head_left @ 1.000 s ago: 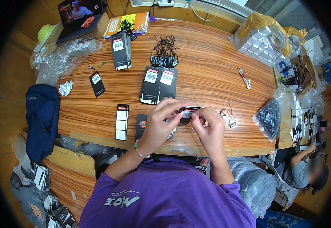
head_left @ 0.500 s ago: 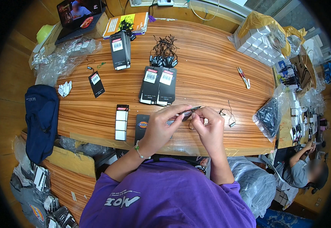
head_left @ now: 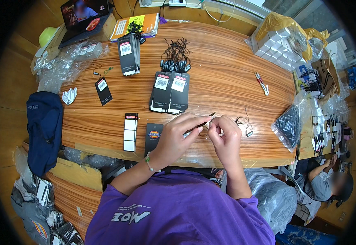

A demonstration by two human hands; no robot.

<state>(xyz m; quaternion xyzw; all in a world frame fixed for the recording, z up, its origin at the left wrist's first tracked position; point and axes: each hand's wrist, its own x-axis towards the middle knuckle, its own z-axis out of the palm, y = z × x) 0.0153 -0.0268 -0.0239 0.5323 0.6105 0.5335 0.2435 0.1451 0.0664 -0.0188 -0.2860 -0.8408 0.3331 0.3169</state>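
My left hand [head_left: 177, 136] is closed on a dark hang tag [head_left: 212, 115], seen nearly edge-on, with one end sticking out past the fingers. Close beside it, my right hand [head_left: 227, 132] pinches a thin dark cord by the tag; fingertips partly hide where the two meet. Under my left wrist lies a black tag with an oval emblem [head_left: 152, 135], partly covered. Just beyond my hands are two side-by-side piles of black hang tags [head_left: 170, 96] with white stickers, their black cords [head_left: 177, 51] bunched at the far end. Right of my hands rests a loose cord with a small tab [head_left: 249, 133].
A narrow white-panelled card [head_left: 130, 134], a single tag [head_left: 103, 92] and crumpled paper [head_left: 70, 96] lie left. Farther back stand another tag stack [head_left: 129, 57] and a laptop [head_left: 82, 20]. On the right are snips [head_left: 262, 83], a bag of cords [head_left: 288, 126] and white boxes [head_left: 278, 47].
The hang tag has tilted, its end now pointing up and right. My right fingers have drawn slightly away from it, keeping their pinch. The piles on the table have not moved.
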